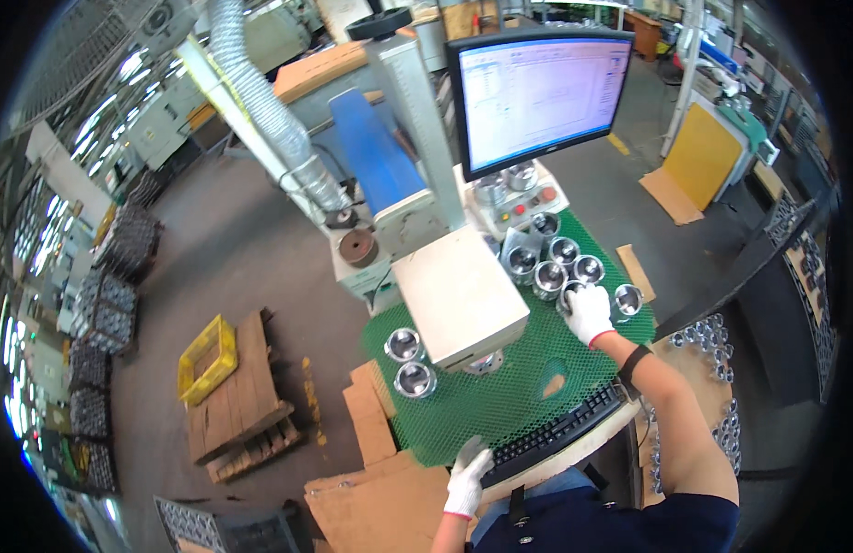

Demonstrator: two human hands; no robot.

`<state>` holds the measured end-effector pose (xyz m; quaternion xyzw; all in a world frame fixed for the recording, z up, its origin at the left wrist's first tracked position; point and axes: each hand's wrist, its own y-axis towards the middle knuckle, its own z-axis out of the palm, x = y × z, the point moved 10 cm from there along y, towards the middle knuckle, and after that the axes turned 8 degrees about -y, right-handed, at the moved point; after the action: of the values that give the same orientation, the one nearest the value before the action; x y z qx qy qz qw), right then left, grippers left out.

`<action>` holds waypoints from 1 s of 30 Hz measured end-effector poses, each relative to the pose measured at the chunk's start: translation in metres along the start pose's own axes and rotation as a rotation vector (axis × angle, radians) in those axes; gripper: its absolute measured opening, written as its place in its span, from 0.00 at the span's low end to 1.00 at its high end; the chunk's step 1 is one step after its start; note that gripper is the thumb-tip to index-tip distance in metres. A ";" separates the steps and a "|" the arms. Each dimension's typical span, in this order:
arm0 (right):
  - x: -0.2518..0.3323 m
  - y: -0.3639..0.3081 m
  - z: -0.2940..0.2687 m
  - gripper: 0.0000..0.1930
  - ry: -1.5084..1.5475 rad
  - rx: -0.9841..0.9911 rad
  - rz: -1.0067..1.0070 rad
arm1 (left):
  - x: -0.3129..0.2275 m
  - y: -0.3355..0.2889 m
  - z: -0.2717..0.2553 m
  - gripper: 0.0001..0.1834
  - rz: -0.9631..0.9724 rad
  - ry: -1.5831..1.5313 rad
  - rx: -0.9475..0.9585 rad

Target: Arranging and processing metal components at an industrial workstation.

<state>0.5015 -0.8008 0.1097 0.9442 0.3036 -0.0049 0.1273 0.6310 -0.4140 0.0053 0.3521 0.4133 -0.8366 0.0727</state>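
Note:
My right hand (pixel 589 314), in a white knit glove, has its fingers closed around the rim of a shiny cup-shaped metal part (pixel 567 297). That part stands at the near side of a cluster of similar metal parts (pixel 549 276) on the green mesh mat (pixel 500 405). One more such part (pixel 627 300) is just right of the hand. My left hand (pixel 468 476), also gloved, rests at the left end of the black keyboard (pixel 560 429), fingers apart and holding nothing visible. Under the white box-shaped machine head (pixel 462 300) another metal part (pixel 485 362) is partly hidden.
Two metal parts (pixel 409 362) stand on the mat's left side. Behind the mat are a monitor (pixel 542 101) and a control box with buttons (pixel 528 205). A machine column (pixel 415 120) rises at the back. Cardboard (pixel 376 502) lies lower left; a yellow crate (pixel 208 359) rests on a wooden pallet (pixel 233 405).

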 end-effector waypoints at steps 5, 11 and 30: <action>0.005 -0.005 0.010 0.06 0.014 0.031 -0.022 | -0.012 -0.015 -0.015 0.29 0.095 0.025 0.037; 0.042 -0.126 -0.006 0.05 0.056 0.076 -0.219 | 0.026 -0.063 -0.129 0.28 0.040 -0.046 -0.247; 0.303 -0.223 -0.098 0.31 2.047 1.460 0.142 | -0.127 -0.145 -0.057 0.28 0.424 -0.181 0.130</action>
<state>0.6133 -0.4291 0.1251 0.3799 0.1382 0.5684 -0.7166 0.6956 -0.2993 0.1576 0.3587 0.2670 -0.8556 0.2607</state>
